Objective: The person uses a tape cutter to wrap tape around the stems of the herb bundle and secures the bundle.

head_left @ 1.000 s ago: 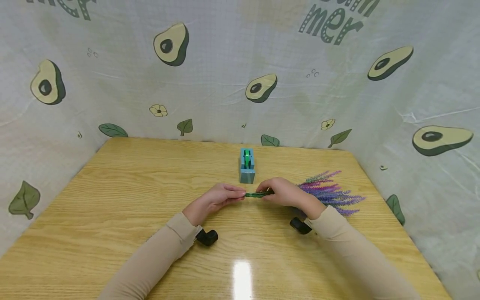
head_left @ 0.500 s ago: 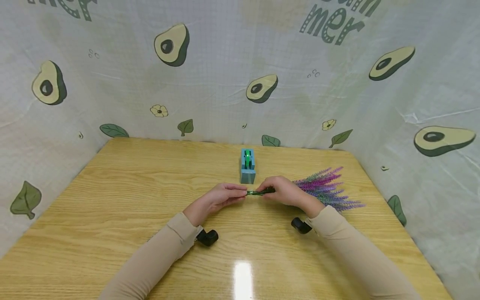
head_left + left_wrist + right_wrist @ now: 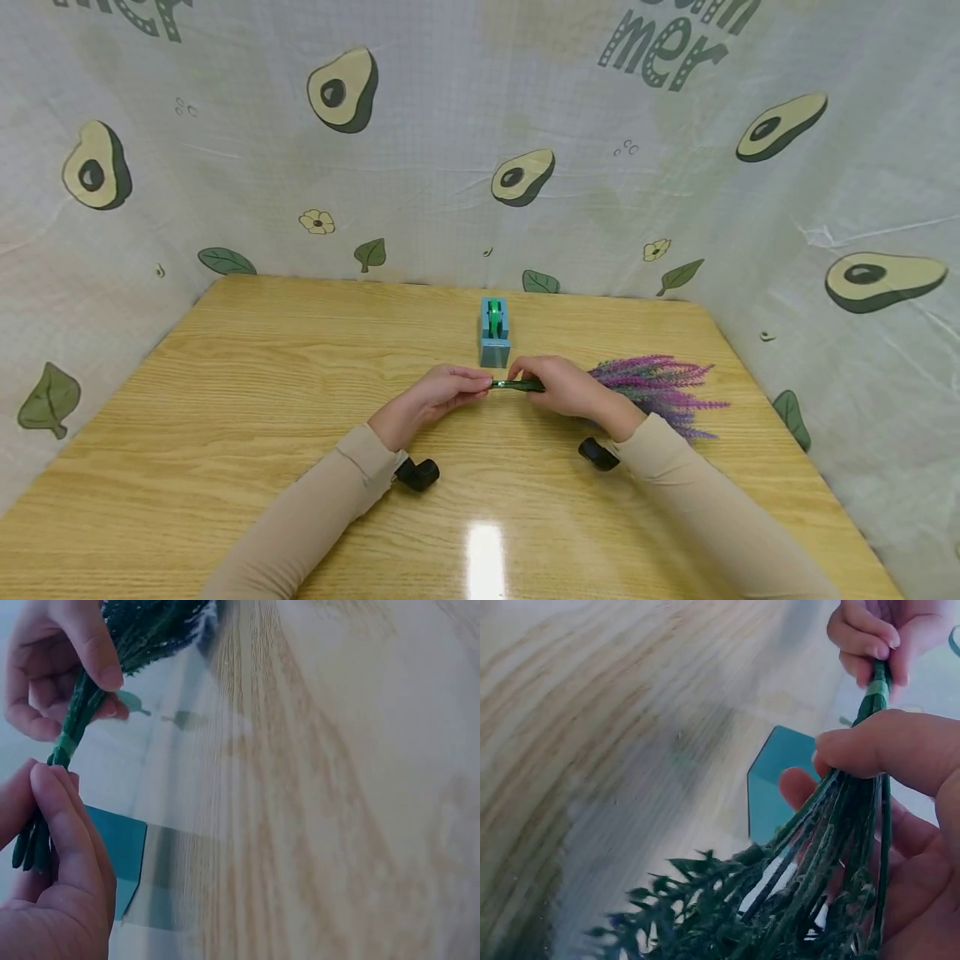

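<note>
A bunch of artificial lavender, purple, magenta and blue, lies sideways above the table with its heads to the right. My left hand pinches the stem ends between thumb and fingers; the cut tips poke out below them in the left wrist view. Farther up the stems, my right hand grips the bunch, thumb across the top in the right wrist view. Between the two hands a band of green tape is wrapped around the stems. Just behind the hands stands a blue tape dispenser with a green roll.
The wooden table runs back to a white curtain printed with avocados and leaves. Black wrist cameras hang under both forearms, close above the tabletop. The dispenser is very near the fingertips.
The bunch has turned about its stems, so magenta heads now show on top where blue ones showed before. Both hands stay in nearly the same place.
</note>
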### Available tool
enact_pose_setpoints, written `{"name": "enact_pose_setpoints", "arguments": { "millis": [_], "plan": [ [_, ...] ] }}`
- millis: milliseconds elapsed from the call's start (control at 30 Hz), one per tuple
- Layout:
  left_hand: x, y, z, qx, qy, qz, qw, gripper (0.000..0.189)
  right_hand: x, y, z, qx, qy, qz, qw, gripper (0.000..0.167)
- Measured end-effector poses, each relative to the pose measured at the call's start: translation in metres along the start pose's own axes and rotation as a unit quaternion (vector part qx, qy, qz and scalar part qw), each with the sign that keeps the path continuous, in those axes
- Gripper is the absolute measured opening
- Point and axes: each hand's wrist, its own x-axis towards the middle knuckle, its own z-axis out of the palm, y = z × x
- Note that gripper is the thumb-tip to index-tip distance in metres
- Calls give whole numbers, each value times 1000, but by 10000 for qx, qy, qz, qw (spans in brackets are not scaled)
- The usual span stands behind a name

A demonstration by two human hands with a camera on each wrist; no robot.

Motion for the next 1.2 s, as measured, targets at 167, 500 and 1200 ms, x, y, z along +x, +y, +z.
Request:
{"name": "enact_pose_setpoints", "arguments": {
  "millis": [167, 500, 1200],
  "plan": [
    [-2, 1, 0, 24, 52, 15, 10000, 33, 5, 1, -2, 428, -214, 170, 9987, 19],
    [2, -1, -2, -376, 214, 53, 9990, 30, 5, 5, 4, 353, 211, -16, 9992, 17],
    [3, 0, -5, -724, 323, -10, 9969, 30, 8, 13, 7, 71, 439, -293, 9986, 29]
  ]
}}
